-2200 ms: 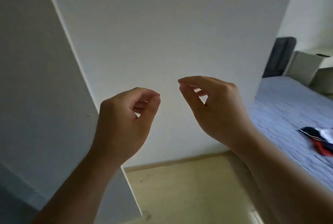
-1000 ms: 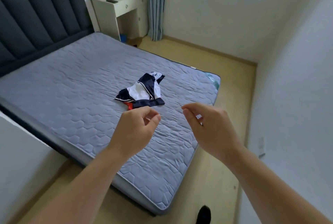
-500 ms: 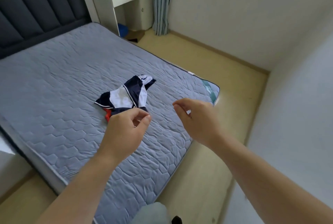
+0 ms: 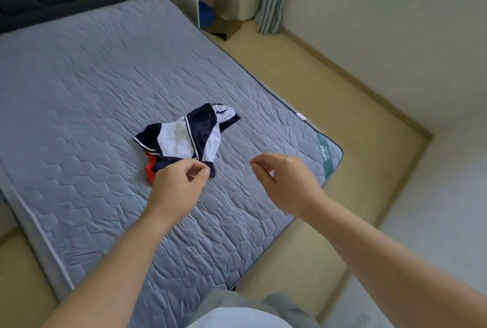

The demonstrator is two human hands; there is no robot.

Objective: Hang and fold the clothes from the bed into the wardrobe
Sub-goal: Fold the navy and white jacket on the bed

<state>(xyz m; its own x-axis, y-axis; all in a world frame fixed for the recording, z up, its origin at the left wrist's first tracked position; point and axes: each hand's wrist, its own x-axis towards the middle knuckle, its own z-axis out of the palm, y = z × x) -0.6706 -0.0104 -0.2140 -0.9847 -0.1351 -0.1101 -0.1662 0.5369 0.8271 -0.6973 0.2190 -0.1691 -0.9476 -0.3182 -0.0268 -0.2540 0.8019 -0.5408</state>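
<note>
Garment [image 4: 189, 137]: one crumpled piece in navy, white and red, lying on the bed [image 4: 92, 77], toward the near right part and well in from the edges. We see no other clothes on the bed. Wardrobe not in view.

Left hand [image 4: 175, 188]: fingers loosely curled, thumb and forefinger close with a small gap between them. No cloth shows in that gap. Its fingertips overlap the garment's near navy hem, beside the red patch. We cannot tell whether they touch the cloth or hover above it.

Right hand [image 4: 287, 185]: fingers loosely curled, holding nothing, over bare bed to the right of the garment and apart from it.

Key relation: the garment lies just ahead of the left fingertips, and ahead and to the left of the right hand. Its long axis runs diagonally, from the red corner at near left to the white-and-navy end at far right. The left hand is nearer.

Judgement: the step in hand is the pick-up. We expect the left hand to pinch the near hem. The right hand would need to reach forward and left for the far end. Risk: a single pinch lifts the piece bunched.
</note>
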